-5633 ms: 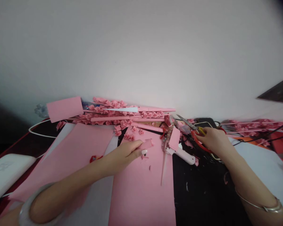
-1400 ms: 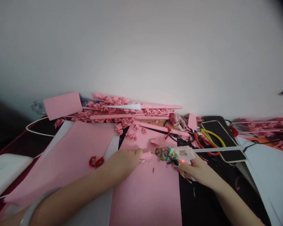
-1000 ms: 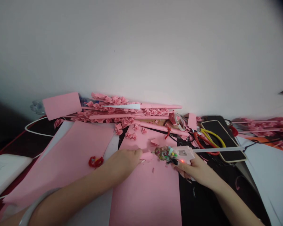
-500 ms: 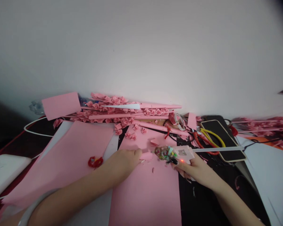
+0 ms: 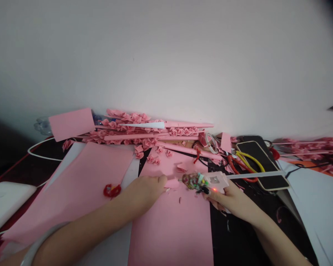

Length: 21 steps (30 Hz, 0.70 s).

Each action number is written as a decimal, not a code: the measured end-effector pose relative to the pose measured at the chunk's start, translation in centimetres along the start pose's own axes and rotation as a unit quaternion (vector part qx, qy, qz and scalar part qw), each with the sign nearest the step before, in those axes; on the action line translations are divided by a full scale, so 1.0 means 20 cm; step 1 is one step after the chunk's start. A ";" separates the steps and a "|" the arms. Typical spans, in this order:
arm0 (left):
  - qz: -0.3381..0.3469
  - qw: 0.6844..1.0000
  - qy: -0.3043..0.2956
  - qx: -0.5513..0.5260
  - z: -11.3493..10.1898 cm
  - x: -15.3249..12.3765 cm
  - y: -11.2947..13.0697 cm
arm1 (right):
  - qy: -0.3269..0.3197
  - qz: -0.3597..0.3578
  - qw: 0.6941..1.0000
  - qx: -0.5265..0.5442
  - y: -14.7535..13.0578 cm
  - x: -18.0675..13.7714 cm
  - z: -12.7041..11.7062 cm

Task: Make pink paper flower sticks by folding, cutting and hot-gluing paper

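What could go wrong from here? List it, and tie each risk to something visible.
The lit red light suggests the glue gun is on; its nozzle faces the pink paper piece in the left hand, so a slip might burn that hand.

Dripping glue could stick scraps to the pink sheet below.

The glue stick juts out behind, crossing the phone in view, and might snag if the right hand swings.

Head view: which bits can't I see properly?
All in the head view:
Held end of the pink paper piece: hidden by the left hand.
Some fingers of the right hand: hidden by the glue gun.
White box: cut off by the left edge; its marking is too blurred.
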<state>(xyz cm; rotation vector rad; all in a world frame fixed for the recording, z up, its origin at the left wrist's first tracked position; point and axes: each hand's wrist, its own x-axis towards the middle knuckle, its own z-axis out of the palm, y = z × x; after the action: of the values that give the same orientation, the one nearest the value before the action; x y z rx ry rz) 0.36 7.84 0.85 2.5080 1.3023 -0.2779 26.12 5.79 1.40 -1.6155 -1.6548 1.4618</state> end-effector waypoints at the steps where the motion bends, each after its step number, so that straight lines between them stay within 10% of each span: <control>1: 0.000 1.000 0.001 0.000 0.00 0.00 0.00 | -0.001 0.000 1.000 -0.002 0.00 0.00 0.00; 21: -0.005 1.000 0.003 -0.011 0.01 0.00 0.00 | 0.002 -0.002 1.000 -0.029 -0.05 -0.01 0.00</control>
<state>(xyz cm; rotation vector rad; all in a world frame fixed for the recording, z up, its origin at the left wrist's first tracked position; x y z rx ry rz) 0.30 7.83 0.59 2.4860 1.3129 -0.2577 25.59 5.85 2.32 -1.6439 -1.7106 1.4204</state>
